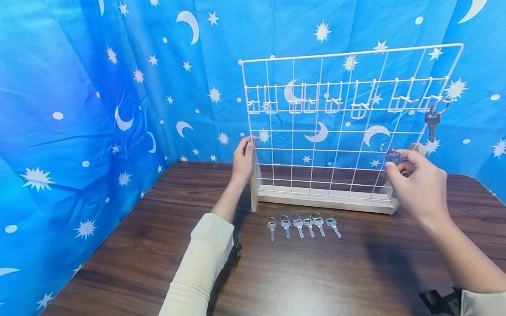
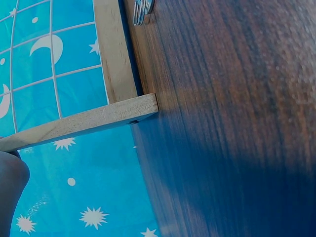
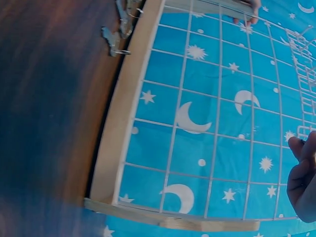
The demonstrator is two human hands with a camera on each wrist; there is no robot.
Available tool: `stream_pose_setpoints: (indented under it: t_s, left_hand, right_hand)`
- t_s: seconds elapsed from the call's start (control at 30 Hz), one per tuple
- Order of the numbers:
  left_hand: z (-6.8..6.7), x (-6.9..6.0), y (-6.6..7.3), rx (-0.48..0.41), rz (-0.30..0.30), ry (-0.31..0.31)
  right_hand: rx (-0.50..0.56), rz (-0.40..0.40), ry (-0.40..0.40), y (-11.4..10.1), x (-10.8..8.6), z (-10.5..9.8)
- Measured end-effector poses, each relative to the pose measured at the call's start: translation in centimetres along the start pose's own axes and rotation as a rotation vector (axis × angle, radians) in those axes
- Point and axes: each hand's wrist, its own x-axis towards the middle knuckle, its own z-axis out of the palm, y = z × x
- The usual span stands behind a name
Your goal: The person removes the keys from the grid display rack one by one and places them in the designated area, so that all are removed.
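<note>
A white wire grid rack (image 1: 312, 149) with a wooden base (image 1: 324, 197) stands on the table. My left hand (image 1: 243, 160) grips its left wooden upright (image 2: 84, 122), thumb in front. Near the rack's right side, my right hand (image 1: 421, 188) pinches a key (image 1: 393, 156), mostly covered by the fingers. In the right wrist view, the right hand (image 3: 303, 177) is at the edge and what it holds is hidden. One key (image 1: 432, 125) hangs by its ring from the rightmost hook. Several loose keys (image 1: 298, 228) lie in a row before the base.
White wire hooks (image 1: 360, 105) line the upper part of the grid. Behind the rack hangs a blue cloth (image 1: 213, 52) with white moons and stars. The brown wooden table (image 1: 276, 281) extends toward me.
</note>
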Motion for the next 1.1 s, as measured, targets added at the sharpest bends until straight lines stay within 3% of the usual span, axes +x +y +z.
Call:
stream_pose_setpoints:
  t_s: [0.17, 0.5, 0.87, 1.1]
  left_hand:
    - [-0.1, -0.6, 2.0, 0.022, 0.007, -0.011]
    - [-0.2, -0.7, 2.2, 0.015, -0.007, -0.011]
    - [-0.1, -0.6, 2.3, 0.010, -0.019, -0.019]
    - [-0.1, -0.6, 2.3, 0.004, -0.016, -0.015]
  right_hand:
    - [0.009, 0.029, -0.099, 0.9, -0.7, 0.6]
    - [-0.010, 0.092, -0.275, 2.1, -1.8, 2.1]
    - [0.013, 0.144, -0.554, 3.2, -2.2, 3.5]
    - [0.081, 0.168, -0.666, 3.8, -2.7, 4.6]
